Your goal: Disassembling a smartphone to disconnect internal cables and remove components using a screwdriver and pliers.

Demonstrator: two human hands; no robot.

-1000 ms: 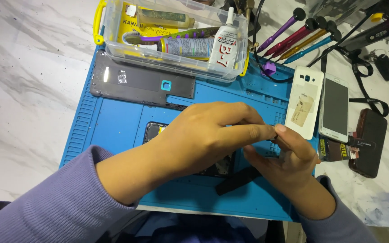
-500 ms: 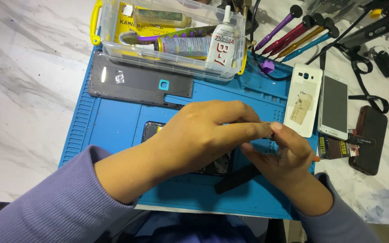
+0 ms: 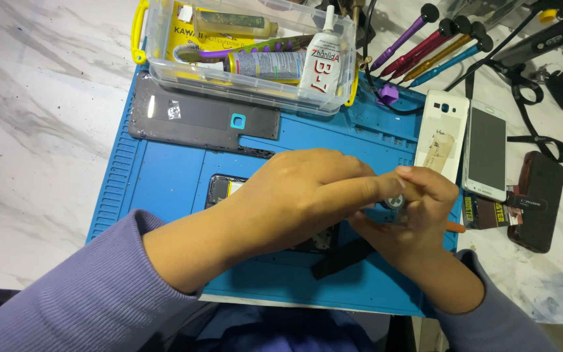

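Fingers of the left hand (image 3: 301,195) and the right hand (image 3: 408,218) are pressed together over a small round silver part (image 3: 395,201), which is pinched between their tips above the middle of the blue silicone work mat (image 3: 164,176). Beneath the left hand, an opened dark phone body (image 3: 219,189) is seen lying flat on the mat, mostly covered. A black strap-like strip (image 3: 343,257) is laid just below the hands. Farther off, a grey phone back frame (image 3: 197,120) is placed along the mat's upper part, and a white phone back cover (image 3: 441,133) rests beside a white smartphone (image 3: 485,153). Farthest, a clear plastic box (image 3: 249,49) holding a white glue tube (image 3: 324,62) is set at the mat's far edge, near coloured screwdrivers (image 3: 425,45).
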